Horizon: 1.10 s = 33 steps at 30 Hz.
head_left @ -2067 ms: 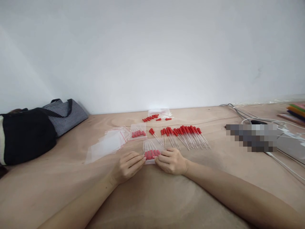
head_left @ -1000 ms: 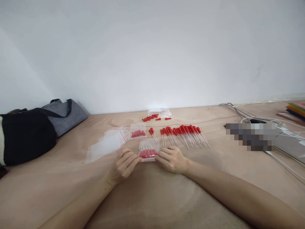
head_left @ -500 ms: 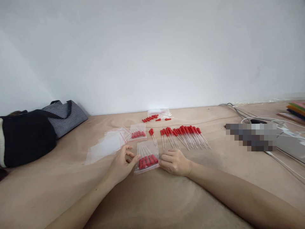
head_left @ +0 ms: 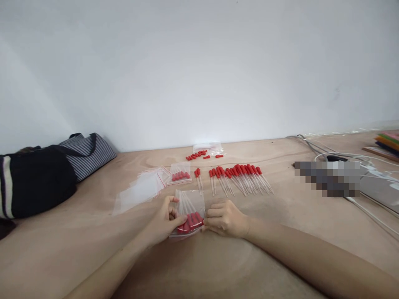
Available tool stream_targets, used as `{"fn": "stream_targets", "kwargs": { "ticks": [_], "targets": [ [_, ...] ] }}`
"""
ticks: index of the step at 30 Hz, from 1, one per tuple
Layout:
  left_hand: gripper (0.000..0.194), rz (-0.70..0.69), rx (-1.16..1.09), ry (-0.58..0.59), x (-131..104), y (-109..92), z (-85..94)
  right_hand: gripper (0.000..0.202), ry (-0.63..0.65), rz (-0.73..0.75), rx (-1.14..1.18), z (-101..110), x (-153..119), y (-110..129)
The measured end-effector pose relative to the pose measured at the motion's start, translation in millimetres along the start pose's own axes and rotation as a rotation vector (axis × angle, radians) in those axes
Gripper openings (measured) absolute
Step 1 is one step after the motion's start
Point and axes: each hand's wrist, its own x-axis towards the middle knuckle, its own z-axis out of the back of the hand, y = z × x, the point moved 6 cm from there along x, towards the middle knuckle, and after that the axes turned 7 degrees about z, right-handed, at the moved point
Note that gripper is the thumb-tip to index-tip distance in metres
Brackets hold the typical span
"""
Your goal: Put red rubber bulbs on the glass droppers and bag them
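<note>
A clear zip bag [head_left: 199, 201] lies on the table with several glass droppers [head_left: 191, 222] inside, their red rubber bulbs toward me and the zip edge nearest. My left hand [head_left: 170, 220] grips its left side, the thumb resting over the bulbs. At the right edge, my right hand [head_left: 226, 219] has its fingers closed in a pinch on the bag, near the bulbs. Just beyond lies another bag of droppers [head_left: 180, 174]. Two loose droppers [head_left: 198, 176] sit behind the held bag, and a row of many more droppers [head_left: 238, 176] fans out to the right.
Flat plastic zip bags [head_left: 137, 191] overlap at left. Loose red bulbs [head_left: 196, 155] and a clear bag [head_left: 207, 147] lie by the wall. A black-and-striped bag [head_left: 37, 182] stands far left; cables [head_left: 314, 147], a laptop-like grey slab [head_left: 378, 193] and a colourful stack [head_left: 388, 143] are at right.
Both hands and the held bag have shifted slightly toward me and to the left. The left thumb now lies further over the bulbs, and the bag is a little tilted.
</note>
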Motion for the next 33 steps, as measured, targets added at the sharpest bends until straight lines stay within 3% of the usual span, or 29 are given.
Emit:
{"fn": "stream_targets", "kwargs": {
  "ticks": [3,6,9,11,13,16,21,24,29,33],
  "targets": [
    [0.040,-0.055,-0.023,-0.018,-7,-3,3.4,0.029,0.050,0.009,0.033,-2,-3,2],
    [0.039,-0.040,-0.077,-0.018,-13,-1,17.4,0.027,0.071,-0.010,0.052,2,-8,2],
    [0.041,-0.024,-0.136,-0.106,-12,2,46.8,0.027,0.059,-0.048,0.058,10,-17,0],
    [0.041,-0.033,-0.189,-0.262,-2,5,72.2,0.026,0.068,-0.078,0.059,14,-24,-2],
    [0.041,-0.063,-0.217,-0.374,15,4,90.8,0.024,0.085,-0.105,0.057,17,-30,-4],
    [0.037,-0.097,-0.136,-0.501,55,-5,104.9,0.024,0.101,-0.139,0.052,20,-37,-7],
    [0.033,-0.072,-0.001,-0.561,122,-18,106.1,0.023,0.099,-0.167,0.069,20,-38,-11],
    [0.028,-0.052,0.124,-0.602,138,-21,108.5,0.021,0.104,-0.169,0.068,19,-38,-11],
    [0.023,-0.110,0.318,-0.641,113,-17,124.3,0.020,0.110,-0.171,0.065,20,-37,-11],
    [0.049,-0.183,0.568,-0.480,74,7,135.0,0.020,0.109,-0.182,0.074,18,-35,-13]
  ]
}}
